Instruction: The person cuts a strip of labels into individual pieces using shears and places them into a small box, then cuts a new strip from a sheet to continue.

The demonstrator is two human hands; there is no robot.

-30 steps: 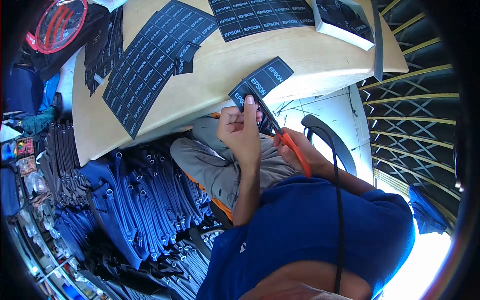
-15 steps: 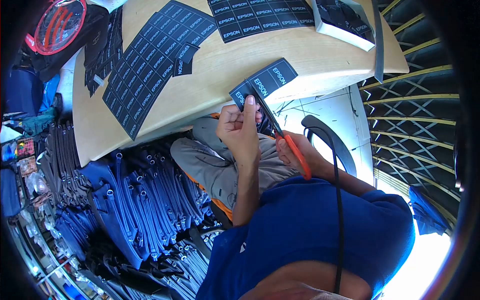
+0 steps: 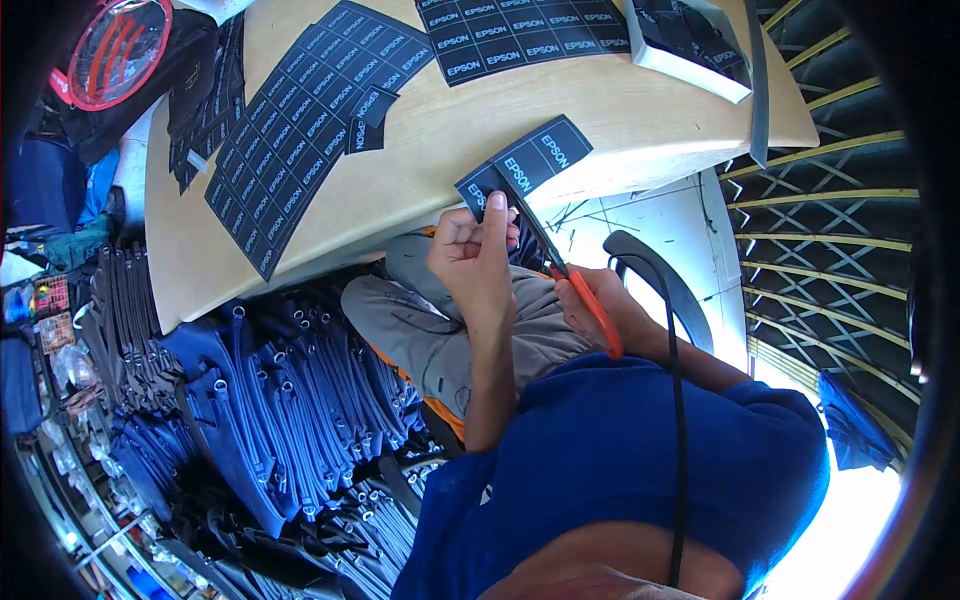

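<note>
My left hand (image 3: 478, 250) pinches the near left end of a short black strip (image 3: 548, 158) printed with EPSON in white boxes. My right hand (image 3: 598, 305) is wrapped round the orange handles of a pair of scissors (image 3: 594, 312). The dark scissor blades reach up to the strip and lie across it, right beside my left thumb. Part of the strip's left label is covered by that thumb. Both hands are in front of the table's near edge, above my lap.
On the wooden table (image 3: 440, 130) lie larger EPSON sheets (image 3: 290, 140), another sheet (image 3: 520, 40) and a white box (image 3: 690, 75) of dark cut pieces. Blue straps with metal rings (image 3: 290, 400) are piled at the lower left. A folding metal gate (image 3: 820, 200) stands at the right.
The strip and my left hand have shifted very slightly to the left. The scissors stay across the strip in nearly the same place.
</note>
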